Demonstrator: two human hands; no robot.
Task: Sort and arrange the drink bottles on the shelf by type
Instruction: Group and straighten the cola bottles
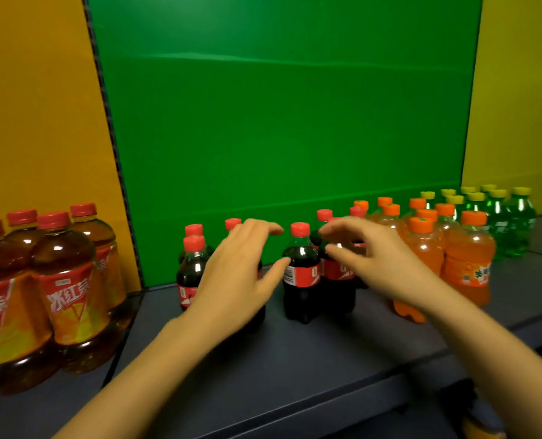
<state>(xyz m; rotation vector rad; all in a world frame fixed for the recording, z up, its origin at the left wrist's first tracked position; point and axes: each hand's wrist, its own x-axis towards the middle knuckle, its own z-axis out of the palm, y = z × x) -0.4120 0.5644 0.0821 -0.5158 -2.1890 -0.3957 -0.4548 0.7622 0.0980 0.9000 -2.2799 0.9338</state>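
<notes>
Cola bottles (301, 299), dark-filled and red-capped, stand mid-shelf (295, 359) between amber tea bottles (70, 280) and orange soda bottles (469, 248), left hand (238, 274) spread, thumb touching one, right hand (377, 258) curved at its neighbour's neck, grip unclear.

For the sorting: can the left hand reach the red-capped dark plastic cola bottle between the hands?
Probably yes: the left hand is open beside the red-capped dark plastic cola bottle, thumb at its label, nothing between.
</notes>
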